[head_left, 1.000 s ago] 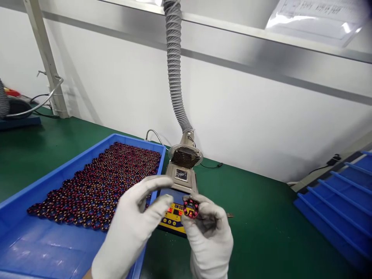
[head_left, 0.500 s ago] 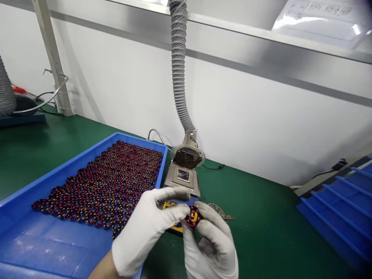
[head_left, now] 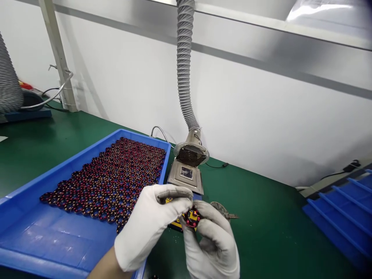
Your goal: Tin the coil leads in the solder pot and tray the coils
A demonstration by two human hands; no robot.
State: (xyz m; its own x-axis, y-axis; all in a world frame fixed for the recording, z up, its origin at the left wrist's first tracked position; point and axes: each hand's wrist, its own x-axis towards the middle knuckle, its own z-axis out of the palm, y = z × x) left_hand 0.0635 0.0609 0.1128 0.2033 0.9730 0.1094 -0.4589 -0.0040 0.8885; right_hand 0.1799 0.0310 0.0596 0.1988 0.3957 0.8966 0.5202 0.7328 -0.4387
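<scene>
1. Biggest change from a second ago: the left hand [head_left: 151, 224] was off to the side with thumb and fingers spread, and now its fingertips are brought together at the upper left edge of the small wound ring [head_left: 192, 224]; can't tell if they're clamped on it or just touching
2. Right hand [head_left: 211, 240] has the ring pinched between thumb and fingers, same as before, so both gloved hands meet there, above the green table [head_left: 261, 224]
3. Just behind them, the yellow panel [head_left: 176, 223] is mostly covered now, red digits were readable earlier
4. Metal disc [head_left: 219, 208] right of the hands shows more than it did
5. Blue tray [head_left: 72, 242] on the left, loads of matching rings [head_left: 116, 178] packed toward its far end
6. Ribbed blue rack [head_left: 343, 217] over on the right
7. Farther back, a round hood [head_left: 192, 153] on a grey hose [head_left: 184, 66], hanging over the metal-topped unit [head_left: 186, 174]
</scene>
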